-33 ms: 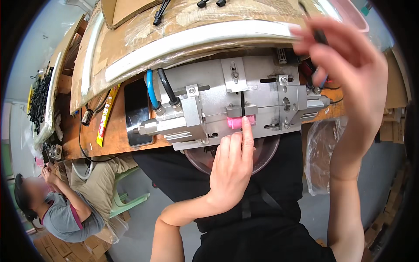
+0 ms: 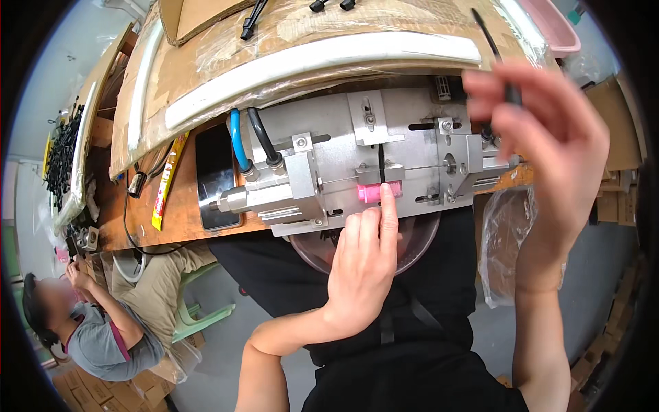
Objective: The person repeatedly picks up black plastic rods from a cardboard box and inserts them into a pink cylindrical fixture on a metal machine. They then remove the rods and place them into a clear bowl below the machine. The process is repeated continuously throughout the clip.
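Observation:
My left hand (image 2: 362, 257) rests its stretched index fingertip on the lower end of a slim black rod (image 2: 382, 161), beside a pink block (image 2: 371, 193). Its other fingers are loosely curled with nothing visible in them. The rod stands in the middle of a grey metal fixture (image 2: 336, 151), against a small bracket (image 2: 371, 118). Raised at the right, my right hand (image 2: 549, 123) is smeared by motion. Between its fingers is a thin black stick (image 2: 489, 36) with a thicker end, pointing up and away.
Blue and black hoses (image 2: 239, 141) enter the fixture's left cylinder. A phone (image 2: 218, 175) and a yellow packet (image 2: 169, 182) lie left of it. Behind is a plastic-wrapped cardboard surface (image 2: 295, 41) with black pieces. A bowl (image 2: 419, 254) sits below; a co-worker (image 2: 110, 329) sits at left.
My right hand has come slightly downward, and the black stick has dropped with it. The left hand keeps its fingertip on the rod almost unmoved.

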The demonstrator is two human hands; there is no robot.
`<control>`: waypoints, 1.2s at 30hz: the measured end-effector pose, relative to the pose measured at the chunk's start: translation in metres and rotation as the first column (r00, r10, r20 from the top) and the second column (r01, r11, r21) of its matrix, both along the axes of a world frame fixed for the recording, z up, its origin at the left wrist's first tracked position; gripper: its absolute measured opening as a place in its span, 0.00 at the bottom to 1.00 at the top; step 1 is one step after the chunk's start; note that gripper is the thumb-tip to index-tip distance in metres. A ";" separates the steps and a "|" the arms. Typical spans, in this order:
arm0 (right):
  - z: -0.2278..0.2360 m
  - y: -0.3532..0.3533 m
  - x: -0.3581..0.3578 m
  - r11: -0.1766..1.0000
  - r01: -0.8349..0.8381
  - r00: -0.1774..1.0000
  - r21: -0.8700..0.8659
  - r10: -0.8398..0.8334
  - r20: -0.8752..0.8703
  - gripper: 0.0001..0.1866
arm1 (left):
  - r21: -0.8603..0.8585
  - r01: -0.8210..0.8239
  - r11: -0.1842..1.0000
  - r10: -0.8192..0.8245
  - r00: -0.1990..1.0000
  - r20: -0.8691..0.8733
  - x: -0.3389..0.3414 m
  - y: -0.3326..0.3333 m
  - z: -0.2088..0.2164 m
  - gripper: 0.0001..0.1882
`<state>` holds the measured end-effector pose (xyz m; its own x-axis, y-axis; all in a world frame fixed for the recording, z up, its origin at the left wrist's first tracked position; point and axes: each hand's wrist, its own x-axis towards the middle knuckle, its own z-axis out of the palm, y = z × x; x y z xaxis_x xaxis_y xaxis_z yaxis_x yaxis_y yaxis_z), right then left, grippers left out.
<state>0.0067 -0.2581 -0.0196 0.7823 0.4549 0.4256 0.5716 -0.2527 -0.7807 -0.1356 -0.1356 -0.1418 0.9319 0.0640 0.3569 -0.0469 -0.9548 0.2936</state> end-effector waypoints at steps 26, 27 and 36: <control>-0.020 0.033 0.010 0.946 -0.080 0.754 -0.314 0.264 0.601 0.18 | -0.131 -0.007 0.991 0.014 0.998 0.054 0.130 0.196 0.107 0.09; -0.014 0.052 0.037 0.955 0.020 0.672 -0.297 0.207 0.711 0.16 | -0.187 0.019 0.982 -0.003 0.996 0.084 0.125 0.192 0.110 0.08; 0.027 0.130 0.141 0.798 -0.261 0.779 -0.543 0.507 0.370 0.15 | -0.174 0.017 0.985 0.037 0.954 0.299 0.035 0.103 0.070 0.13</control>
